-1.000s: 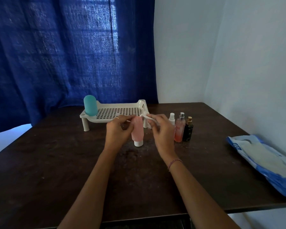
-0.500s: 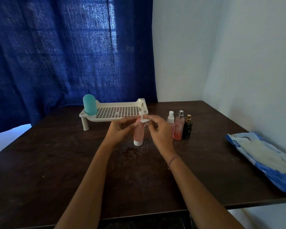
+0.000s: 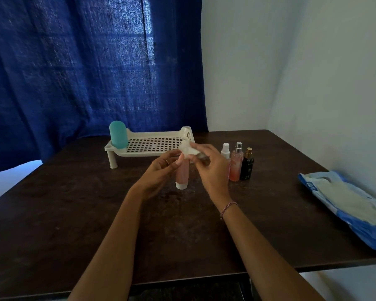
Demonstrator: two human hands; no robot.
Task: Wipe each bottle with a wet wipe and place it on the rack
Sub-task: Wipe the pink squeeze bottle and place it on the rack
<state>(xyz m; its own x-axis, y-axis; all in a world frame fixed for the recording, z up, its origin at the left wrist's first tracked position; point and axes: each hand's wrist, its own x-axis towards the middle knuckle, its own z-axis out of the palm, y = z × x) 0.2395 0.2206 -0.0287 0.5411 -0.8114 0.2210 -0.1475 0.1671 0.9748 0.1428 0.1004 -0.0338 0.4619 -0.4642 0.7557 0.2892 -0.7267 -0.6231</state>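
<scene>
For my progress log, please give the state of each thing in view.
teal bottle: upright on the rack, left end.
pink bottle: cap down on the table, held by the left hand.
wet wipe: pinched by the right hand, at that bottle's top.
three small bottles: upright on the table, not racked.
wipe pack: lying flat on the table.

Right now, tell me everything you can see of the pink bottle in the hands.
The pink bottle is a translucent, soft-looking tube with a white cap at its lower end. It is about upright, cap down, low over the table; whether the cap rests there I cannot tell. The left hand holds its upper part, and the right hand pinches a white wipe over its top. It is in front of the rack, left of three small bottles.
</scene>
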